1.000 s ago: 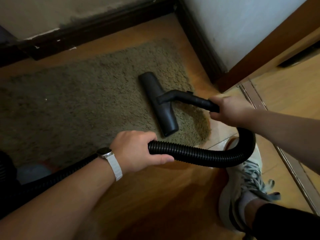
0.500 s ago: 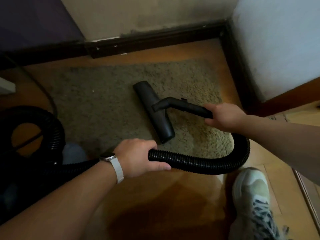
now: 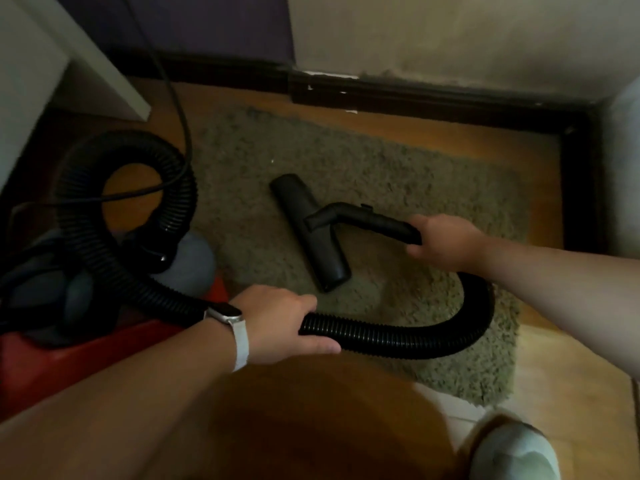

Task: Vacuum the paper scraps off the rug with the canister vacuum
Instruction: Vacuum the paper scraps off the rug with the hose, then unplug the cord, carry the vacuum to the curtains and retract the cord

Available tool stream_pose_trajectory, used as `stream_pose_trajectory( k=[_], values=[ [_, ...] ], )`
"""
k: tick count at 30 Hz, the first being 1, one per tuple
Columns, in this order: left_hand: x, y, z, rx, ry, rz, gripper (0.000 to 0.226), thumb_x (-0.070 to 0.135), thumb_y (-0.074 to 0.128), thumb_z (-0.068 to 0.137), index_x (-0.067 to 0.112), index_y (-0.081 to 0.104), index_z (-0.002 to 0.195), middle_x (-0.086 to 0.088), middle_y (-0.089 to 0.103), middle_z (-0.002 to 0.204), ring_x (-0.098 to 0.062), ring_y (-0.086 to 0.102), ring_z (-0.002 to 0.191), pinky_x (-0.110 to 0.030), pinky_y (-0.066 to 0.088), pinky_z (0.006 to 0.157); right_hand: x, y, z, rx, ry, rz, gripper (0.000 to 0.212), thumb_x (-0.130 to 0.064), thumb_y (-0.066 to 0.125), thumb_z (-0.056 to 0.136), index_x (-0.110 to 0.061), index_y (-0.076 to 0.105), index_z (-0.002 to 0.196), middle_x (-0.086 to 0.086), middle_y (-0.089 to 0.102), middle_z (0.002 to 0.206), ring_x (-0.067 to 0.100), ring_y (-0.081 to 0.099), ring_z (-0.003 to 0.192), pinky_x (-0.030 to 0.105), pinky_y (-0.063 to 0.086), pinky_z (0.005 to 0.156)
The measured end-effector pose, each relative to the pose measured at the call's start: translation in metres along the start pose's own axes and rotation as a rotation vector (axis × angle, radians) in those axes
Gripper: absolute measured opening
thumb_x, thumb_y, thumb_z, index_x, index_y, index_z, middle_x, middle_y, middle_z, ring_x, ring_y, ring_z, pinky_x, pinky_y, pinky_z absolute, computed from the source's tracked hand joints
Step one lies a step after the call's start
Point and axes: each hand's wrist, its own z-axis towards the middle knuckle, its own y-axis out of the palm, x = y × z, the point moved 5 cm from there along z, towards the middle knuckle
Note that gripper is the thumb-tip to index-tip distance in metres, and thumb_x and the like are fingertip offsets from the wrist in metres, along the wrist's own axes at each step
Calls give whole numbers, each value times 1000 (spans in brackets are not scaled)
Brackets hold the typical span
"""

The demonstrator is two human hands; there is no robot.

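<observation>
The person's left hand was curled round the black ribbed flexible hose, fingers over the top and thumb on the near side, a full grip. The right hand was closed round the rear end of the rigid black plastic wand, approx. where hose met wand. Between the two hands the hose bent in a U.

The wand ran left & down into the black T-shaped floor nozzle, which lay flat on the shaggy olive-green rug, set diagonally near mid-rug. One tiny white paper scrap showed on the pile just beyond the nozzle's far end — near it, not touching.

Behind the left hand the hose looped in a coil back to the red canister vacuum w/ grey top, which stood on the wooden floor at the rug's left edge. A thin black power cord crossed the coil and ran up toward the wall. A white-strapped smartwatch sat on the left wrist. A pale sneaker stood bottom right, near the rug's near corner. The dark baseboard ran behind the rug — a white furniture panel was at top left.
</observation>
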Motion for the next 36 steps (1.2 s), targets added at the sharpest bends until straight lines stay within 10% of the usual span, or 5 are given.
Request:
stream_pose_trajectory(
  k=[13,21,36],
  values=[
    [-63,-14,-15,159,-152,152,75,90,2,64,35,46,91,11,55,77,-10,56,68,-29,47,60,-39,1,55,6,-75,61,26,-41,54,99,-24,48,117,-1,58,87,18,60,72,32,49,59],
    [-55,-22,-15,113,-139,166,57,87,23,77,35,43,89,12,53,79,-9,53,69,-30,48,62,-40,1,44,-4,-52,33,43,-48,53,98,-24,43,132,-5,52,92,16,57,77,31,44,60],
    [-91,-77,-114,396,-112,208,72,85,23,78,32,55,116,15,53,105,-7,51,94,-29,46,80,-155,-73,-24,166,-527,-152,63,-58,48,97,-30,34,151,-6,33,155,18,36,140,34,38,111]
  ],
)
